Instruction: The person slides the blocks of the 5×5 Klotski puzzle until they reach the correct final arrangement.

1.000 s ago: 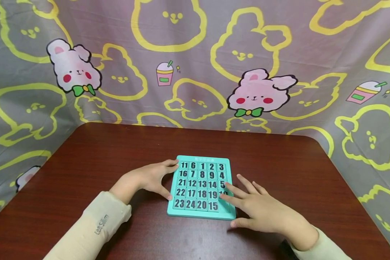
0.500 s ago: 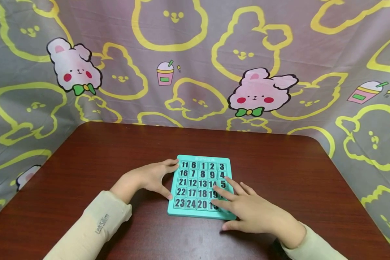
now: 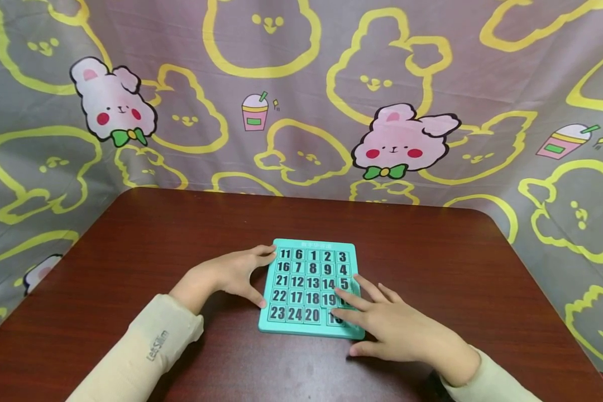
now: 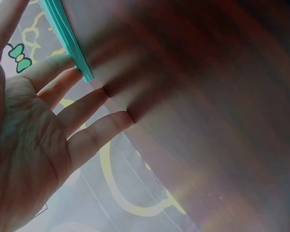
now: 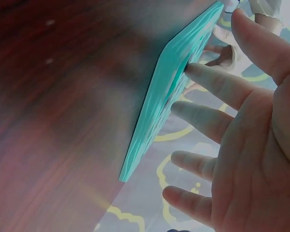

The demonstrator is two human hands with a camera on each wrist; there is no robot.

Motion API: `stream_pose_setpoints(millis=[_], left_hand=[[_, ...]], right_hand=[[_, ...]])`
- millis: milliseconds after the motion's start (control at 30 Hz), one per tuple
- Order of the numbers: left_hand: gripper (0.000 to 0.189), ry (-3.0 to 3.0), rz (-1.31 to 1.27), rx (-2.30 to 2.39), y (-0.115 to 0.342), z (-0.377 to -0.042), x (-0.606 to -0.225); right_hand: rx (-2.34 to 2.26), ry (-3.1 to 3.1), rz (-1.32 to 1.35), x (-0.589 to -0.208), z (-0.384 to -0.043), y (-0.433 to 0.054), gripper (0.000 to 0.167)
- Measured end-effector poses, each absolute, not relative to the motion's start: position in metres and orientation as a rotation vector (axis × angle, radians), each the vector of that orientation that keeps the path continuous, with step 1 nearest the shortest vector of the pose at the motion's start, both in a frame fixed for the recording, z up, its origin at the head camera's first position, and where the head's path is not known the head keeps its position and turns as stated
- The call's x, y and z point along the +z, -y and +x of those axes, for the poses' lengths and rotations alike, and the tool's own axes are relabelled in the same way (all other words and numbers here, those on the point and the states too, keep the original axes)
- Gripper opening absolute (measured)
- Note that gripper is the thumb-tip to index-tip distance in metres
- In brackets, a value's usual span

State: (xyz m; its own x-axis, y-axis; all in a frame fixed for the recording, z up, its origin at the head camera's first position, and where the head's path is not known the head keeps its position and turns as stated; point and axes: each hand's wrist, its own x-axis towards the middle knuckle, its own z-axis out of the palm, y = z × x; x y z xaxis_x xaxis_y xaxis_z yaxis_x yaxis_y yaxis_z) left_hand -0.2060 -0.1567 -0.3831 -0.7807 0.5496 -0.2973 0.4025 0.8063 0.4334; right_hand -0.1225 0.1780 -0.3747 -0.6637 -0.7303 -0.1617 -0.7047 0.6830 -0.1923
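Note:
A turquoise sliding number puzzle (image 3: 311, 331) lies flat on the table in the head view, its black-numbered tiles in a square grid. My left hand (image 3: 226, 273) rests against its left side, thumb at the lower edge and fingers by the upper left corner. In the left wrist view, the fingers (image 4: 92, 108) stretch out fairly straight. My right hand (image 3: 397, 326) reaches over the right side with fingers spread, the index fingertip on the 15 tile (image 3: 335, 318) in the bottom row. A gap shows between the 20 tile (image 3: 312, 315) and the 15. The right fingers partly cover the tile beside 19.
The puzzle sits on a dark red-brown wooden table (image 3: 206, 223). A grey-pink curtain (image 3: 301, 67) with yellow outlines and rabbit prints hangs behind the table and along both sides.
My right hand has moved left onto the bottom row, then slightly right. The 15 tile has slid right, away from the 20. My left hand has stayed put.

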Motion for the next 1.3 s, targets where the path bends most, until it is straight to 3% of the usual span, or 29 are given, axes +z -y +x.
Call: stream_pose_setpoints(millis=[467,1300], left_hand=[[0.108,-2.569,0.709,0.498,0.157,-0.205,-0.382],[0.109,-2.578,0.715,0.477,0.157,-0.207,-0.384]], right_hand=[[-0.180,-2.716,-1.156,-0.374,-0.122,-0.195,0.057],[-0.190,-2.627,-1.499,-0.373,-0.138,-0.147,0.049]])
